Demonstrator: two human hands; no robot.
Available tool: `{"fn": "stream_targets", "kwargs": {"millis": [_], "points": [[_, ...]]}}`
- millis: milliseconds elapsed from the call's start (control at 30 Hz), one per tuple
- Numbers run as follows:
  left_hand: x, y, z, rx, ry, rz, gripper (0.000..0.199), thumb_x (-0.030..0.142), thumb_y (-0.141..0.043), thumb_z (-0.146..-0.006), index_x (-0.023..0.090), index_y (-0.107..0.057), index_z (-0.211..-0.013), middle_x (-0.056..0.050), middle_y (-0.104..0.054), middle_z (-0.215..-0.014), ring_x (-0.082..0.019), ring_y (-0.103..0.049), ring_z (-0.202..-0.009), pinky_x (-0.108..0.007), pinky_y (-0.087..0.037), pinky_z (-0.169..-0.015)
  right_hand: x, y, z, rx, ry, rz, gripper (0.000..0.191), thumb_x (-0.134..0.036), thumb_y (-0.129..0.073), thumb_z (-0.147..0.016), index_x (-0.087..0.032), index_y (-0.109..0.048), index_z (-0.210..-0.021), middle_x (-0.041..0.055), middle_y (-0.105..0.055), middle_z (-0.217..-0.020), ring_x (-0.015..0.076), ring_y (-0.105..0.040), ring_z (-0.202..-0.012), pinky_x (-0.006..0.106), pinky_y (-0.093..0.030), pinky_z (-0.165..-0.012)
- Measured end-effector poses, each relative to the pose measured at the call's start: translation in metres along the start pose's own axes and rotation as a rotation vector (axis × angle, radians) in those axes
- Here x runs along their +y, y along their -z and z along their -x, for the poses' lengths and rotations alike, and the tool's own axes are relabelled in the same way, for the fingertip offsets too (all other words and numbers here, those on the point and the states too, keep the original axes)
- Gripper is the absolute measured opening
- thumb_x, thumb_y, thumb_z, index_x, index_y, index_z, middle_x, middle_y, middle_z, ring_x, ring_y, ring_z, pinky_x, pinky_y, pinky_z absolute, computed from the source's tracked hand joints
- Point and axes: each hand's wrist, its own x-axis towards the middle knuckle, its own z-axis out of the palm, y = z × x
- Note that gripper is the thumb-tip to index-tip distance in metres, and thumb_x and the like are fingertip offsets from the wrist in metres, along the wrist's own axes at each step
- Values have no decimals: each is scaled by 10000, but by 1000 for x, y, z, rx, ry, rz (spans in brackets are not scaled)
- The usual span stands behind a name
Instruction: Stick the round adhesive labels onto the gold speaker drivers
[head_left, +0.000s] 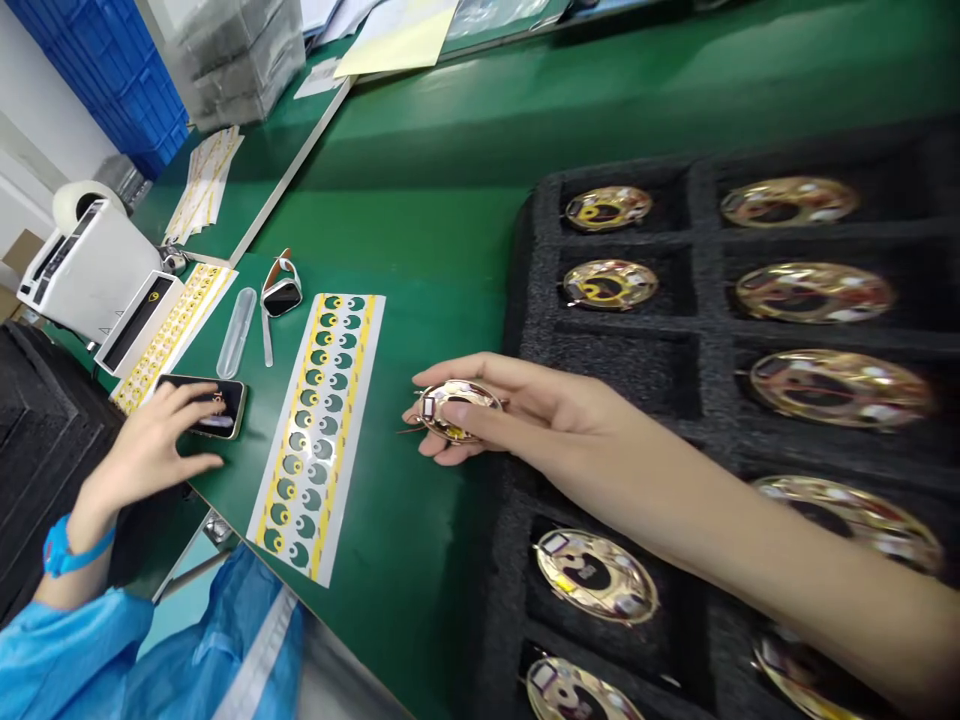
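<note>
In the head view, my right hand grips a round, gold-rimmed electronic part between thumb and fingers, with a thin wire poking out at its left. It is held over the green bench, beside the left edge of a black foam tray. My left hand has its fingers spread, their tips over the screen of a smartphone lying on the bench; whether they press it I cannot tell. Between my hands lies a sticker sheet with yellow and white cut-out shapes in rows.
Similar gold parts sit in the tray's compartments. Beyond the phone are a clear plastic case, a smartwatch, another sticker sheet and a white label dispenser. Papers and blue crates stand farther back.
</note>
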Motion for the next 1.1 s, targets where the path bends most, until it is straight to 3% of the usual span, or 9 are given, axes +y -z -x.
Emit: {"fn": "stream_targets", "kwargs": {"millis": [133, 267, 400, 533, 633, 700, 800, 933, 1100], "points": [[64, -19, -4, 214, 145, 23, 629, 668, -530, -844, 101, -647, -1093, -104, -678, -849, -217, -684, -747, -313, -568, -638, -3, 0, 1, 2, -29, -27, 482, -534, -814, -630, -195, -636, -924, 33, -722, -773, 166, -678, -650, 306, -593, -634], [102, -33, -46, 32, 319, -112, 893, 791, -494, -759, 23, -575, -1206, -155, -705, -875, -302, -708, -787, -380, -569, -647, -6, 1, 0, 51, -6, -77, 429, -459, -825, -640, -188, -651, -925, 32, -738, -779, 157, -673, -628, 301, -577, -629], [107, -29, -83, -143, 361, -153, 544, 574, -554, -883, 53, -649, -1007, -168, -717, -832, -319, -712, -771, -365, -531, -601, -17, 10, -3, 226, 76, -154, 197, -285, -773, -690, -191, -672, -831, 7, -732, -721, 131, -660, -599, 256, -560, -596], [99, -5, -77, -113, 255, -145, 190, 278, -555, -913, 162, -679, -827, -77, -709, -793, -239, -698, -727, -310, -499, -599, -36, 25, -4, 392, 156, -216, 88, -110, -639, -761, -193, -660, -745, -4, -713, -656, 99, -639, -568, 199, -534, -560], [84, 28, -58, -17, 192, -154, 192, 220, -525, -918, 200, -698, -1000, -37, -662, -815, -182, -659, -695, -280, -475, -603, -50, 36, -2, 510, 207, -271, 197, -28, -578, -793, -187, -652, -703, -11, -679, -600, 87, -615, -530, 188, -519, -547], [73, 51, -51, 164, 25, -191, 249, 222, -540, -917, 228, -695, -1111, -35, -614, -824, -165, -620, -678, -267, -450, -586, -57, 42, 0, 566, 232, -305, 244, 5, -555, -820, -179, -643, -687, -19, -653, -578, 75, -602, -516, 179, -510, -555], [66, 73, -54, 142, -348, -217, 319, 128, -514, -908, 279, -705, -1114, -50, -597, -925, -164, -606, -757, -258, -442, -609, -60, 47, 1, 598, 245, -335, 284, 36, -536, -848, -170, -627, -674, -33, -628, -571, 62, -595, -507, 169, -502, -560], [74, 68, -80, -56, -662, -336, 336, 86, -480, -913, 274, -732, -1032, -81, -617, -1071, -195, -597, -843, -298, -463, -669, -57, 46, -1, 584, 217, -338, 292, 39, -532, -871, -165, -625, -684, -37, -627, -570, 60, -599, -509, 163, -496, -555], [70, 44, -106, -132, -685, -473, 378, 99, -409, -955, 250, -684, -1165, -112, -611, -1144, -197, -577, -820, -320, -462, -664, -55, 42, -1, 558, 175, -323, 296, 48, -536, -858, -171, -626, -681, -37, -632, -546, 67, -595, -492, 166, -489, -527]]}}
